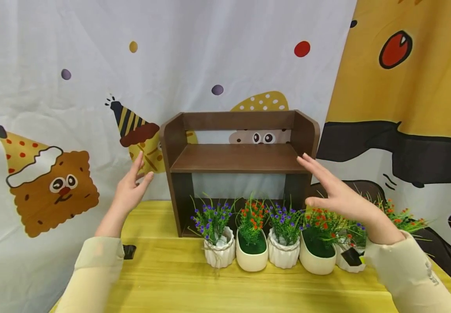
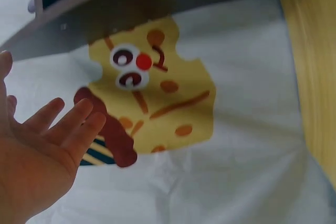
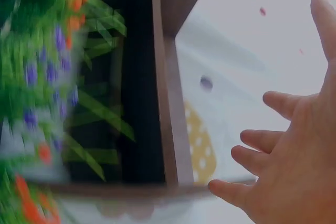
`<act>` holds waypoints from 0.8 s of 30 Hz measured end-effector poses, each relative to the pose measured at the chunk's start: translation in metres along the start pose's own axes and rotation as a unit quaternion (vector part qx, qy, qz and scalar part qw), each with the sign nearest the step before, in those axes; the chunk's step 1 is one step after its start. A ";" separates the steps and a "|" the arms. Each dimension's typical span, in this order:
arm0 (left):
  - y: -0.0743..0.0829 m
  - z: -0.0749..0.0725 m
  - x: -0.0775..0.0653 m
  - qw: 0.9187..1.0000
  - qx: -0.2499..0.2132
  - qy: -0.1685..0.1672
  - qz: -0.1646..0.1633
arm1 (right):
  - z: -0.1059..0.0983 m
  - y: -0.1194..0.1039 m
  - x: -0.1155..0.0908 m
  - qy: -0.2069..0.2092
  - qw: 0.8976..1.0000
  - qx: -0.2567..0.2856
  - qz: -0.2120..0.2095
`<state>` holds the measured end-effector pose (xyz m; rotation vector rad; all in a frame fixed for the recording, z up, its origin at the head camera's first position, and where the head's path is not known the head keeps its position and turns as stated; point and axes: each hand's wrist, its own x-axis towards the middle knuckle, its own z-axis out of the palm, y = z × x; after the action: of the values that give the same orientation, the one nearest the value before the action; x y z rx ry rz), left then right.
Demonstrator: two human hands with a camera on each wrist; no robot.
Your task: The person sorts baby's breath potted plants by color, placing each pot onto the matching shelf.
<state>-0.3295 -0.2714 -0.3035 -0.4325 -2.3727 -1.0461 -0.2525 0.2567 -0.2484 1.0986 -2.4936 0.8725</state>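
A dark brown two-tier shelf [image 1: 237, 158] stands at the back of the table, its upper board bare. My left hand [image 1: 129, 191] is raised off its left side, fingers extended and nothing held; the left wrist view shows the palm [image 2: 39, 171] near the shelf's edge [image 2: 157, 3]. On the other side my right hand [image 1: 339, 195] hovers by the shelf's right end, over the potted flowers, fingers spread and holding nothing. In the right wrist view the spread fingers [image 3: 257, 148] appear beside the shelf's side panel [image 3: 163, 103].
A row of potted artificial flowers lines the shelf's front: a white pot [image 1: 219, 252] with purple blooms, a cream pot [image 1: 252, 256] with red ones, and several more to the right, partly behind my right arm. A printed curtain [image 1: 225, 52] hangs behind the yellow wooden table [image 1: 194, 287].
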 end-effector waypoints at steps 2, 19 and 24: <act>-0.001 0.009 -0.004 1.000 -0.008 0.009 0.004 | 0.012 -0.007 -0.001 -0.001 1.000 0.001 -0.011; -0.006 0.071 -0.032 0.996 -0.080 0.027 0.013 | 0.108 -0.061 -0.014 -0.003 0.997 0.056 -0.048; -0.012 0.081 -0.035 0.997 -0.067 0.038 0.013 | 0.132 -0.069 -0.019 0.015 0.993 0.069 -0.091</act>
<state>-0.3326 -0.2215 -0.3770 -0.4622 -2.2336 -1.1942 -0.1902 0.1485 -0.3321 1.3235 -2.2932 1.0100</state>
